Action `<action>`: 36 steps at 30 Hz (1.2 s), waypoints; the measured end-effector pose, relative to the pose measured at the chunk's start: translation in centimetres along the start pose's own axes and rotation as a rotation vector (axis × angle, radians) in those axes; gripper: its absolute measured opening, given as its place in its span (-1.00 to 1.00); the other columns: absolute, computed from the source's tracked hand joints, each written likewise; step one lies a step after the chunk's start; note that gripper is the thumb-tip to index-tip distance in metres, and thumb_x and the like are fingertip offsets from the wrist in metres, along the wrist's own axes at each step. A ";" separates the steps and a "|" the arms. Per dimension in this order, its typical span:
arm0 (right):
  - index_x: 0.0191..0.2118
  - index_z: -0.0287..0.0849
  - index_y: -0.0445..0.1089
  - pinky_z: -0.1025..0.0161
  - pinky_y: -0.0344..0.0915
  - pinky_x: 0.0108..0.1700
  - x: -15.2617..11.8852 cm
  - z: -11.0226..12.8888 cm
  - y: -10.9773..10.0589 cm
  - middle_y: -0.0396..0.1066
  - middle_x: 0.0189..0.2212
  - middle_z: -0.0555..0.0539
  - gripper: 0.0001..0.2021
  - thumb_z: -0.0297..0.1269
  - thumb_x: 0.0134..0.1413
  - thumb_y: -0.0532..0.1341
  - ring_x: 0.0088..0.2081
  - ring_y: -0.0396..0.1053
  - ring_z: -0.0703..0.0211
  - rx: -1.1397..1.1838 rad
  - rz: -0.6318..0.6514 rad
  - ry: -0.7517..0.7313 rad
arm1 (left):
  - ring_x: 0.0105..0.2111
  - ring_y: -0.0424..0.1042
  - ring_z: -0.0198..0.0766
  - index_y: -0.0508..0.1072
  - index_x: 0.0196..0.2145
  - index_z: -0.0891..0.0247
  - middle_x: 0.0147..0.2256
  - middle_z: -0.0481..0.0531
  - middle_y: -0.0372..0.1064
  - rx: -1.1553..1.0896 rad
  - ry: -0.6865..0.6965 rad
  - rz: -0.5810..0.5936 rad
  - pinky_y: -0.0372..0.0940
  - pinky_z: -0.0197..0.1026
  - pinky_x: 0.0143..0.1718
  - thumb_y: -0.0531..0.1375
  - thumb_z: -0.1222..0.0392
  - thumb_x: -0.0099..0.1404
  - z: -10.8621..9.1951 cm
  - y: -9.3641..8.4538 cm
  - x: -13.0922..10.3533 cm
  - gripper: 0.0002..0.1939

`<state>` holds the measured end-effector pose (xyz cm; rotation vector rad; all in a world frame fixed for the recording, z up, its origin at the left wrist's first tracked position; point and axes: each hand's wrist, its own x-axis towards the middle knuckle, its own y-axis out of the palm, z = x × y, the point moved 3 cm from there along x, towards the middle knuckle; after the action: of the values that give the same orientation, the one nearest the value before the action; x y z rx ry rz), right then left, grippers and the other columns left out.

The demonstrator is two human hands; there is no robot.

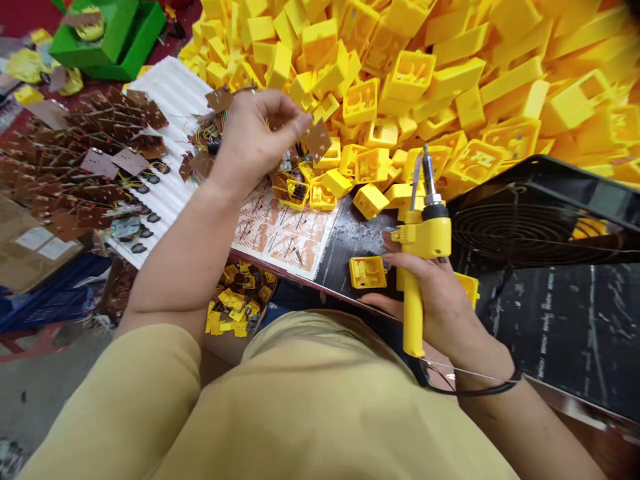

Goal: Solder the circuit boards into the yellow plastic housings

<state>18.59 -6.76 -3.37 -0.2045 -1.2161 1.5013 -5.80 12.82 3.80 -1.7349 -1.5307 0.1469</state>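
1. The fingers of the left hand (260, 133) are bent into a pinch, and a brown circuit board (318, 138) is gripped by its corner at the fingertips, above the near edge of the heaped yellow housings (367, 100).
2. The yellow soldering gun (426, 237) is gripped in the right hand (443, 300), its fingers wrapped around the handle and its metal tip pointed up, away from the body.
3. An open yellow housing (367, 272) is set on the black surface (525, 313) just beside the right thumb, well apart from the circuit board. Another yellow piece (469, 288) is partly hidden by the right hand.
4. Little room is left around the left fingers, which are crowded by wired parts and housings. More bare room is offered on the black surface, right of the right hand; it is bounded by a black fan (520, 220) and by the front edge near the body.
5. On that surface small white print is repeated, seemingly beginning "BENC"; the ending cannot be read surely.
6. Farther left, many boards (85, 160) are spread beside and over a white corrugated sheet (175, 83). White labels (35, 238) are seen on a cardboard box (23, 257), their writing illegible.
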 end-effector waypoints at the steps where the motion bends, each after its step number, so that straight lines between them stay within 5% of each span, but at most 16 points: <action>1: 0.11 -0.06 0.28 -0.07 0.40 0.06 0.2 0.0 -0.1 0.50 -0.22 -0.06 -0.48 -0.06 0.09 0.41 -0.15 0.51 -0.04 0.030 -0.038 0.015 | -0.34 0.40 -0.34 0.50 -0.40 0.24 -0.39 -0.06 0.49 -0.125 0.017 -0.013 0.35 -0.21 -0.22 0.36 -0.19 0.18 -0.4 -0.5 0.3 -0.59; 7: 0.15 0.01 0.21 -0.01 0.41 0.18 1.4 1.1 -0.6 0.41 0.13 -0.13 -0.41 -0.37 0.04 0.43 0.15 0.41 -0.04 0.228 -0.201 0.126 | -0.40 0.46 -0.39 0.53 -0.37 0.29 -0.44 -0.06 0.50 -0.276 0.207 0.313 0.34 -0.31 -0.34 0.31 0.07 0.32 -5.2 0.5 -3.2 -0.78; 12: 0.14 0.00 0.18 0.11 0.44 0.13 2.1 1.7 -0.5 0.39 0.16 -0.13 -0.44 -0.21 0.10 0.42 0.17 0.39 0.01 0.401 -0.093 0.153 | -0.39 0.53 -0.42 0.57 -0.32 0.27 -0.38 -0.08 0.58 -0.300 0.336 0.560 0.36 -0.39 -0.31 0.25 0.31 0.33 -6.6 2.6 -7.4 -0.91; 15: 0.09 0.01 0.20 0.23 0.49 -0.02 2.2 1.9 -0.4 0.51 -0.07 -0.01 -0.50 -0.23 0.11 0.41 -0.06 0.53 0.13 0.418 -0.139 0.137 | -0.31 0.55 -0.37 0.57 -0.32 0.24 -0.32 -0.04 0.58 -0.267 0.367 0.523 0.37 -0.37 -0.24 0.24 0.28 0.35 -6.8 2.9 -8.7 -0.90; 19: 0.05 -0.02 0.22 0.25 0.52 -0.18 1.8 2.2 -0.5 0.50 -0.29 0.05 -0.58 -0.34 0.15 0.36 -0.29 0.54 0.19 0.261 -0.303 0.119 | -0.29 0.53 -0.33 0.54 -0.25 0.24 -0.29 0.01 0.53 -0.073 0.357 0.250 0.37 -0.31 -0.20 0.22 0.21 0.38 -6.8 2.9 -10.7 -0.90; 22: 0.01 -0.04 0.27 0.22 0.52 -0.20 1.1 2.4 -0.8 0.50 -0.29 0.02 -0.61 -0.39 0.11 0.38 -0.23 0.55 0.12 0.044 -0.394 0.060 | -0.35 0.50 -0.35 0.46 -0.13 0.24 -0.34 -0.02 0.48 -0.237 0.190 0.167 0.37 -0.31 -0.26 0.27 0.12 0.35 -5.8 3.5 -12.6 -0.80; 24: 0.00 -0.04 0.30 0.21 0.51 -0.23 0.7 2.6 -1.0 0.52 -0.30 0.03 -0.59 -0.43 0.07 0.39 -0.22 0.55 0.09 -0.025 -0.403 0.008 | -0.39 0.50 -0.35 0.39 0.00 0.24 -0.29 0.02 0.50 -0.488 -0.043 0.268 0.39 -0.30 -0.32 0.29 -0.02 0.32 -4.7 4.5 -13.6 -0.60; 27: -0.01 -0.05 0.33 0.21 0.48 -0.27 0.3 2.9 -1.0 0.53 -0.31 0.03 -0.62 -0.45 0.09 0.38 -0.29 0.54 0.11 -0.117 -0.366 -0.044 | -0.12 0.56 -0.18 0.40 0.09 0.27 -0.02 0.21 0.51 -0.668 -0.279 0.431 0.45 -0.17 -0.10 0.34 -0.13 0.23 -4.1 5.6 -14.4 -0.41; 29: -0.04 -0.05 0.36 0.22 0.45 -0.29 0.3 3.4 -0.8 0.52 -0.33 0.03 -0.67 -0.45 0.11 0.36 -0.34 0.52 0.14 -0.163 -0.344 -0.068 | 0.10 0.47 -0.05 0.52 0.01 0.28 0.07 0.21 0.49 -0.683 -0.316 0.422 0.36 -0.09 0.12 0.37 -0.13 0.19 -4.5 5.9 -14.4 -0.46; 36: -0.05 -0.09 0.30 0.27 0.44 -0.28 0.4 4.5 0.4 0.50 -0.34 0.05 -0.69 -0.40 0.15 0.36 -0.32 0.51 0.19 -0.107 -0.336 -0.032 | -0.29 0.57 -0.27 0.58 -0.41 0.23 -0.42 -0.05 0.57 -1.151 -0.557 0.214 0.42 -0.18 -0.05 0.49 -0.14 -0.01 -5.8 7.7 -14.3 -0.60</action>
<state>15.03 -8.90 -1.46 -0.0431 -1.2867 1.1546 -0.26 -2.08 -2.87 -2.9441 -2.0035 -0.2191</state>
